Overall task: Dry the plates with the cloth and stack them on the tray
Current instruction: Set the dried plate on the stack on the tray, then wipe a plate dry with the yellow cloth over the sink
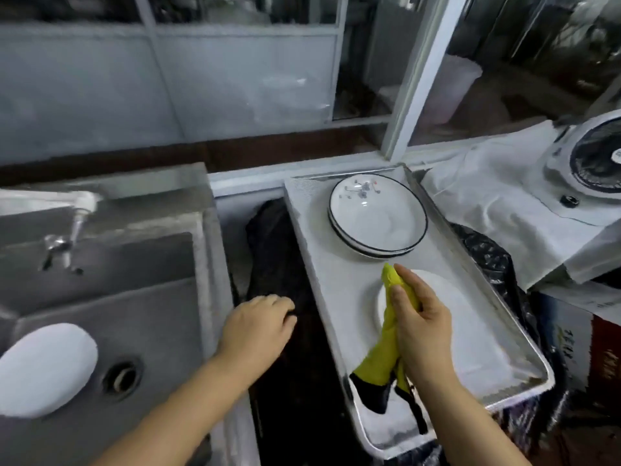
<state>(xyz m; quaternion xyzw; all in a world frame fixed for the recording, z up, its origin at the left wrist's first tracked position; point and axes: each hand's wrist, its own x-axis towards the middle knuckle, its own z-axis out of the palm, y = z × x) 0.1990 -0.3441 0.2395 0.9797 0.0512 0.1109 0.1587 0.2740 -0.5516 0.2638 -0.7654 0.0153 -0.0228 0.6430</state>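
The right hand [420,317] grips a yellow-green cloth [386,344] over a plain white plate [447,304] near the metal tray's [322,260] front edge; the left hand [258,326], loosely curled, holds nothing. Unsteadied, the plate may skid while wiped.

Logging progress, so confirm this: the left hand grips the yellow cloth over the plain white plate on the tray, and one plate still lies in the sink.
Wrong hand. The head view shows the right hand gripping the yellow cloth over the plain white plate on the tray; the left hand holds nothing. One plate does lie in the sink.
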